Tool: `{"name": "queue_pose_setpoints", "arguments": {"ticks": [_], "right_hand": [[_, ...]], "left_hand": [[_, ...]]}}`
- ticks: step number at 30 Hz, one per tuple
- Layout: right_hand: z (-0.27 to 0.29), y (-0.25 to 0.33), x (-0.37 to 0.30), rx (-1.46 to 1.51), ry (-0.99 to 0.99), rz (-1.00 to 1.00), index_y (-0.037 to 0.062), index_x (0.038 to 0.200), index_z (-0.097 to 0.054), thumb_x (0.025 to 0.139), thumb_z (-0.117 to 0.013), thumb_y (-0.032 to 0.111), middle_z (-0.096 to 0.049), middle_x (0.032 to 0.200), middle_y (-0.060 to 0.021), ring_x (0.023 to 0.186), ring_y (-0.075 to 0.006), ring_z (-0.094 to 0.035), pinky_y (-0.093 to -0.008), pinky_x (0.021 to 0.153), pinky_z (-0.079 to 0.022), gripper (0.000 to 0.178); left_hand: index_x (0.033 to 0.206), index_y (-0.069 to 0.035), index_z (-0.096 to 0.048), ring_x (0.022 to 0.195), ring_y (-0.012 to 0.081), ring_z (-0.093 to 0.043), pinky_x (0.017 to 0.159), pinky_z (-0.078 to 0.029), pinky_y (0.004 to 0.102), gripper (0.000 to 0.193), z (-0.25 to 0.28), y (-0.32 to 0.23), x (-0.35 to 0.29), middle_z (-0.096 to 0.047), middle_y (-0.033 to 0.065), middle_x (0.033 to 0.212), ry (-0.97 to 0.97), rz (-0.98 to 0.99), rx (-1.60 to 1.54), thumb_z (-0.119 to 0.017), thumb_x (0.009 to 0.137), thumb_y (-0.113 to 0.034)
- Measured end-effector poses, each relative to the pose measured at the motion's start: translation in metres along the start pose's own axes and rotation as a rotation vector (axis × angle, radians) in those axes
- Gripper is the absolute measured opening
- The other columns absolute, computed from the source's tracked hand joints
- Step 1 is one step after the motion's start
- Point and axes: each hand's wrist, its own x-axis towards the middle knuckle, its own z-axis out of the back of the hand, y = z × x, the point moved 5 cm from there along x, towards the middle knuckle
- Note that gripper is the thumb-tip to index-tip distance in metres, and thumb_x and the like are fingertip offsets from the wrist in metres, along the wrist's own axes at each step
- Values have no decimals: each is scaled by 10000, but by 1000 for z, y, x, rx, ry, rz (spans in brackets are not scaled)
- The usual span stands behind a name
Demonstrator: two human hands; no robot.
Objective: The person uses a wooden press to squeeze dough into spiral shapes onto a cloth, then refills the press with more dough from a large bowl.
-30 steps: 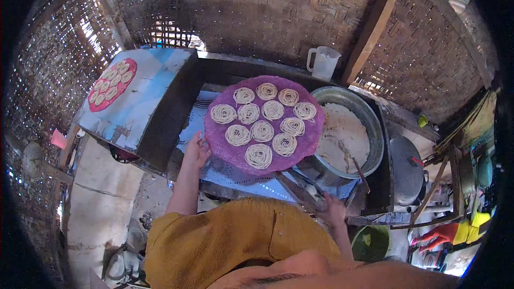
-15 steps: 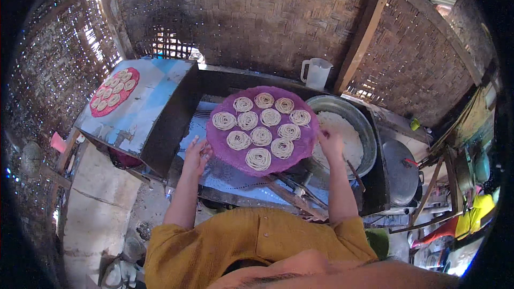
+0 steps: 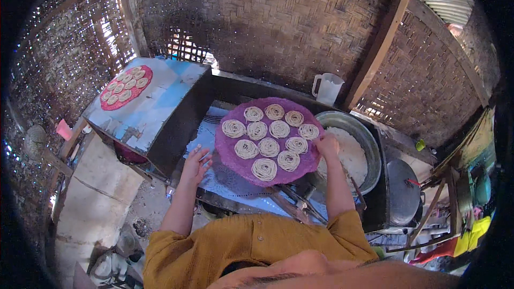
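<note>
A round purple mesh tray [image 3: 227, 147] carries several flat coils of pale noodle-like strands [image 3: 269, 147]. At its right rim, the fingers of my right hand [image 3: 326, 147] are closed on the edge. My left hand [image 3: 197, 165] is just off the left rim, palm turned up, fingers apart and holding nothing. Under the tray is a blue patterned sheet [image 3: 235, 184]; what bears the tray's weight is hidden. Beside my right forearm stands a wide metal basin [image 3: 373, 168] of pale flour-like stuff [image 3: 350, 158], with a thin stick [image 3: 357, 190] leaning at its near side.
At left, a raised blue-and-white surface [image 3: 176, 77] holds a pink mesh tray [image 3: 112, 104] with similar coils. A clear jug [image 3: 328, 90] stands behind the basin. A dark lidded pot [image 3: 401, 190] is at right, and a woven wall [image 3: 267, 27] rises behind.
The view has shifted, so everything sits a little lower and further right. My left hand has come away slightly from the tray's rim; my right hand now grips the right edge.
</note>
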Motion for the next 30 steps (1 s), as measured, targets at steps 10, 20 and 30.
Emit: {"name": "queue_pose_setpoints", "arguments": {"ticks": [10,20,30], "right_hand": [[25,-22,12,727,86,-58,8,760,-641,691,-612,239,-603,658,-58,614,-155,-570,-300,559,-439,243],[-5,-89,38,-31,-108,194,26,963,-614,764,-538,399,-633,806,-131,737,-250,-606,-339,650,-456,429],[-20,-41,46,342,3,173,31,941,-616,699,-619,184,-627,758,-97,672,-170,-591,-284,629,-460,286]], "left_hand": [[1194,-119,-371,877,188,-500,740,-425,341,409,16,-5,-5,-518,65,1047,-64,-15,24,-527,817,-143],[1234,-112,-324,826,158,-519,753,-427,353,501,-11,4,13,-542,53,963,-17,82,145,-558,791,-127],[1187,-72,-437,759,154,-569,637,-469,272,482,-42,-12,34,-584,97,947,26,-298,438,-589,730,-54]]}}
